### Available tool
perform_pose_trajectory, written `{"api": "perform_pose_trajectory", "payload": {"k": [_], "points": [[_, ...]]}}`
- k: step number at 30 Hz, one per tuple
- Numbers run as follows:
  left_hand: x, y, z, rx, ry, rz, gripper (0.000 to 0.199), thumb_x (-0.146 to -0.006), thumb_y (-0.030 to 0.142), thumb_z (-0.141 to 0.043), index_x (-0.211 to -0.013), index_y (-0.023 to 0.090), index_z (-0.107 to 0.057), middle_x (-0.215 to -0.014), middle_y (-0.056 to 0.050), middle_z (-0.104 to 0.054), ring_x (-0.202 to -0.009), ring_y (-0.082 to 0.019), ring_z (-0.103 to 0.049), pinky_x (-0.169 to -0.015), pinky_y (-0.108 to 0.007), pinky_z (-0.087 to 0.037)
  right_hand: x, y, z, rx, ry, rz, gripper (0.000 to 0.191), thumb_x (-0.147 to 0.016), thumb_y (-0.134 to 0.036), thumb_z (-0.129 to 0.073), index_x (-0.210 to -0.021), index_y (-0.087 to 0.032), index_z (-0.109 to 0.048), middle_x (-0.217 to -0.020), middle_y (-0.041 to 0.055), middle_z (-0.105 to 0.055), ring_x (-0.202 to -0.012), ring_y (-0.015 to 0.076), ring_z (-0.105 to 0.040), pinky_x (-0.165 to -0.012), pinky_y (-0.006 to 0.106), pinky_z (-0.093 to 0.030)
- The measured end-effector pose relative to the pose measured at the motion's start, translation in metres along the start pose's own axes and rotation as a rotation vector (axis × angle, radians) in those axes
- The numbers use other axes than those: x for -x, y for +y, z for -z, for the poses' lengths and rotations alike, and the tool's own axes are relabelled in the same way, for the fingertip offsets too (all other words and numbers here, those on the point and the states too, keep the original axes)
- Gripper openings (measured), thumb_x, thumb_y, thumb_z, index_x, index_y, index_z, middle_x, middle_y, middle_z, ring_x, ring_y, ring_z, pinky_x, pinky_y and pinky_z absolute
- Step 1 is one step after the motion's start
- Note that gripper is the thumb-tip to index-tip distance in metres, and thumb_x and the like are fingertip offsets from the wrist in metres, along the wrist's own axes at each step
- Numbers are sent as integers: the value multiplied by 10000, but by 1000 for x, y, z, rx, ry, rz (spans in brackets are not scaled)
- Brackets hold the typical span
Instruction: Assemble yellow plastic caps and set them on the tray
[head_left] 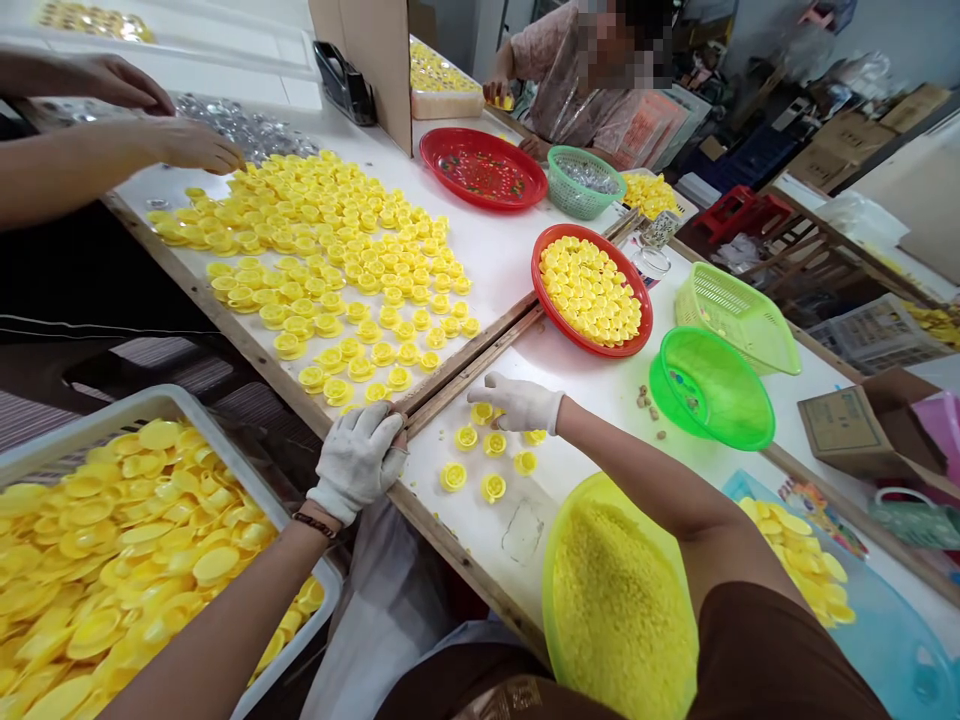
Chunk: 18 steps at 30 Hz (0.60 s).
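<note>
My left hand (360,455), in a white glove, rests at the wooden table edge (442,540) with its fingers curled in. Whatever it may hold is hidden. My right hand (521,402), also gloved, is over the white tabletop with its fingers stretched out, just above a small round yellow plastic piece (482,412). Several similar yellow cups (493,487) lie loosely around and below that hand. To the right of them stands a yellow-green basin (622,600) filled with tiny yellow parts. A white crate (180,400) at lower left is heaped with yellow discs and cups.
Rows of yellow pieces (337,240) cover the adjoining table, where a co-worker's hands (187,145) reach in. A red plate (592,290) of yellow pieces, a green bowl (712,390) and a light-green basket (739,315) stand beyond my right arm. Another person (577,90) sits opposite.
</note>
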<state>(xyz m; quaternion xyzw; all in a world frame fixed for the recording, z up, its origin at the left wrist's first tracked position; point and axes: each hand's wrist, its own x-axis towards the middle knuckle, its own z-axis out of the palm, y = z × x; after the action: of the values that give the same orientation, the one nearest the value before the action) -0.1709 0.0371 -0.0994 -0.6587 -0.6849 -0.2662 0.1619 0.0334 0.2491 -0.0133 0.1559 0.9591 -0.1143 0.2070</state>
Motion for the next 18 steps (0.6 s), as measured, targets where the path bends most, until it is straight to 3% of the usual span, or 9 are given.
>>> {"api": "perform_pose_trajectory", "payload": {"k": [3,8,13,16,18], "points": [[0,0,1,4,0,1,141,-889,247,-608,-1003,184,-662,-1150,-116,-659,-967,-292,-593,-832,-438,-506,-6,-5,-7,-16,1,16,386,-889,-262,-640,-1272,-258,-588,-1283,79,-546,-907,183,-618,-776,310,-507],[0,-1,2,0,22,-18,151,-892,228,-608,-1020,164,-656,-1134,-126,-656,-956,-297,-587,-821,-436,-508,-5,-3,-2,-55,9,0,300,-976,-367,-605,-1221,-193,-615,-1192,77,-635,-966,181,-639,-839,377,-565],[-1,-1,4,7,41,-30,129,-890,220,-608,-994,158,-652,-1125,-136,-652,-942,-298,-588,-810,-440,-510,-12,21,45,-119,149,-114,301,-951,-278,-635,-1233,-175,-614,-1134,57,-669,-981,181,-655,-859,354,-563],[-1,-1,5,23,37,-26,124,-887,211,-607,-991,159,-650,-1114,-137,-655,-939,-299,-588,-808,-444,-514,-44,44,80,-137,248,-280,324,-953,-229,-610,-1271,-169,-592,-1060,45,-689,-925,170,-667,-825,305,-558],[0,-1,5,33,32,-18,124,-886,208,-607,-993,163,-650,-1115,-135,-657,-937,-297,-588,-806,-445,-516,-73,55,99,-140,296,-382,330,-967,-302,-612,-1264,-161,-595,-1090,62,-679,-935,186,-669,-817,344,-574]]}}
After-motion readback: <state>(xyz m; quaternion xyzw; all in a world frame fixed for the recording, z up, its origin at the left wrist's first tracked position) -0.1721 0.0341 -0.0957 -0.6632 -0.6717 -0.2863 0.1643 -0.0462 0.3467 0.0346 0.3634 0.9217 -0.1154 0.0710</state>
